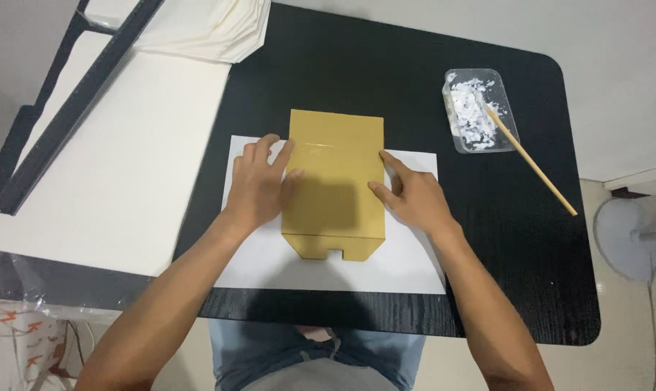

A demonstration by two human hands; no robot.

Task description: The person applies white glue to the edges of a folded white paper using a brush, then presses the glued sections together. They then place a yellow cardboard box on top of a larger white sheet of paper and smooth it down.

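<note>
The folded gold paper piece (334, 185) lies flat on a white sheet (408, 264) at the middle of the black table (502, 275), its notched bottom edge toward me at 6 o'clock. White margin shows on both sides and below it, with bare table beyond. My left hand (259, 187) rests on its left edge, fingers spread and flat, gripping nothing. My right hand (413, 195) presses the right edge with loosely opened fingers, index stretched along the side. At 2 o'clock a clear plastic tray (507, 119) holds white paste, a wooden stick (534, 163) leaning out of it. A large white board (111, 159) lies at 9 o'clock
</note>
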